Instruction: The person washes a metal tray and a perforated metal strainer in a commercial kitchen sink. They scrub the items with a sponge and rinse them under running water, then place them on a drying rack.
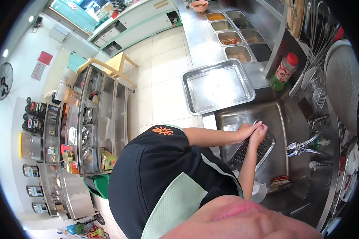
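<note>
My left hand (246, 131) and my right hand (258, 135) are pressed together over the steel sink (297, 143), their fingers meeting. Whether something small lies between them cannot be told. Below and around them a dark perforated tray with a metal rim (266, 151) stands tilted in the sink; my hands and right forearm hide part of it. Whether my fingers grip its edge is unclear. A scrub brush with an orange back (279, 181) lies in the basin. Near my right forearm is a translucent plastic container (259, 192), partly hidden.
A shallow steel tray (191, 97) rests across the counter beside the sink. Beyond it are inset food pans (234, 38). Along the sink's far side stand a chrome faucet (293, 148) and a red-capped bottle (283, 71); whisks and strainers hang nearby. Metal shelving (125, 119) stands behind me.
</note>
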`<action>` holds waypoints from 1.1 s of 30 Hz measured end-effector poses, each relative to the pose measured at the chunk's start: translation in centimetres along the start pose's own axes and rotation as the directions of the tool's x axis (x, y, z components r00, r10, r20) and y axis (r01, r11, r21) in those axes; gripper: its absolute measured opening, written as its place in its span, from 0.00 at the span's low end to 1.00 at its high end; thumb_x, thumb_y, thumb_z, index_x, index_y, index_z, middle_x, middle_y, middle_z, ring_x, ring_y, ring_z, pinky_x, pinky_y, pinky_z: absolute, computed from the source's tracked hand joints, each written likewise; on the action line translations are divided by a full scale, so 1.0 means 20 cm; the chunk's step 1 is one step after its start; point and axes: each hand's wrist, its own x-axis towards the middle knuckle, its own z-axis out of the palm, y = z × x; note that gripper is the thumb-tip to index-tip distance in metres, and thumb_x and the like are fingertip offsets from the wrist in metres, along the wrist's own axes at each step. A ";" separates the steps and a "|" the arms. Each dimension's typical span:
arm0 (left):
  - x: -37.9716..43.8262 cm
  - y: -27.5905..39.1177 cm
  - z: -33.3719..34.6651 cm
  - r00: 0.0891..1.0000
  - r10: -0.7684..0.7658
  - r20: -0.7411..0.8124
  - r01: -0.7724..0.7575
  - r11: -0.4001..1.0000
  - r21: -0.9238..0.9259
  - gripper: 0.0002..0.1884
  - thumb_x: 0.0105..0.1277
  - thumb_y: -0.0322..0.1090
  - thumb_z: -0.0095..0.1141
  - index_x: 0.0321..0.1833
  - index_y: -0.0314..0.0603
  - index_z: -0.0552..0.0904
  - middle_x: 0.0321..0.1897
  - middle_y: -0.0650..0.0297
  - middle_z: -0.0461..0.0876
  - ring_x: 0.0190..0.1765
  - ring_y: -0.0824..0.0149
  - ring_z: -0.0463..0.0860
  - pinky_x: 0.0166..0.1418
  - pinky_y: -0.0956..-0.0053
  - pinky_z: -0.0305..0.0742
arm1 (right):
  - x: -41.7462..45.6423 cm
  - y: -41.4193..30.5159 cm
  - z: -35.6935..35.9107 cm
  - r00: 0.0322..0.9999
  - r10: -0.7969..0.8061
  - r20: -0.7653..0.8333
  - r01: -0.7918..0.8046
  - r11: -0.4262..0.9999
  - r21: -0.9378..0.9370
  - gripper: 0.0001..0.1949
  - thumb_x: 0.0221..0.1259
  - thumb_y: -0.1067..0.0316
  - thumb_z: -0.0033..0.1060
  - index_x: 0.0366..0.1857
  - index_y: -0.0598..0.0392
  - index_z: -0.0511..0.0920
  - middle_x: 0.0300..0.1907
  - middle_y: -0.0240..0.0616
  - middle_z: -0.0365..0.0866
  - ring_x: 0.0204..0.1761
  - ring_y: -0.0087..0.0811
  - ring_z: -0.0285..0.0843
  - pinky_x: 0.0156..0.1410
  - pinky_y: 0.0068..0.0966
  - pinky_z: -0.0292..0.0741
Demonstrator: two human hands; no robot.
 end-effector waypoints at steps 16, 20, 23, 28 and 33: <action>0.11 0.08 0.00 0.995 -0.061 0.079 0.075 0.981 -0.181 0.44 0.59 0.66 0.47 0.64 0.28 0.63 0.64 0.46 0.63 0.66 0.55 0.63 0.66 0.63 0.58 | -0.66 -0.16 -0.50 0.814 -0.313 0.490 0.494 0.817 -0.297 0.19 0.40 0.57 0.70 0.35 0.56 0.76 0.40 0.43 0.70 0.46 0.46 0.65 0.49 0.39 0.66; 0.00 0.18 0.01 0.921 -0.179 0.347 0.253 0.950 -0.182 0.34 0.65 0.63 0.37 0.63 0.43 0.66 0.60 0.53 0.69 0.60 0.53 0.69 0.63 0.54 0.62 | -0.71 -0.06 -0.61 0.760 -0.384 0.524 0.617 0.680 -0.396 0.23 0.38 0.60 0.67 0.43 0.53 0.74 0.48 0.44 0.69 0.51 0.46 0.65 0.55 0.39 0.66; 0.01 0.09 0.05 0.904 -0.146 0.402 0.265 0.929 -0.257 0.26 0.65 0.50 0.35 0.57 0.37 0.73 0.55 0.53 0.75 0.57 0.51 0.73 0.60 0.54 0.66 | -0.69 0.07 -0.61 0.747 -0.404 0.528 0.638 0.658 -0.399 0.24 0.31 0.68 0.66 0.41 0.50 0.71 0.51 0.40 0.68 0.54 0.42 0.65 0.53 0.41 0.66; 0.15 0.21 -0.16 0.906 -0.222 0.360 0.253 0.967 -0.040 0.36 0.62 0.62 0.45 0.61 0.37 0.69 0.59 0.53 0.71 0.58 0.53 0.73 0.59 0.57 0.69 | -0.51 -0.06 -0.63 0.833 -0.324 0.449 0.519 0.740 -0.429 0.08 0.37 0.68 0.60 0.26 0.47 0.73 0.36 0.35 0.73 0.45 0.41 0.69 0.45 0.40 0.69; 0.07 0.35 -0.24 0.830 -0.164 0.533 -0.014 0.949 0.315 0.35 0.62 0.63 0.46 0.58 0.37 0.71 0.54 0.53 0.75 0.49 0.57 0.79 0.51 0.63 0.73 | -0.28 -0.13 -0.73 0.777 -0.360 0.517 0.548 0.791 -0.272 0.20 0.32 0.72 0.65 0.39 0.54 0.77 0.36 0.42 0.78 0.43 0.42 0.76 0.47 0.37 0.72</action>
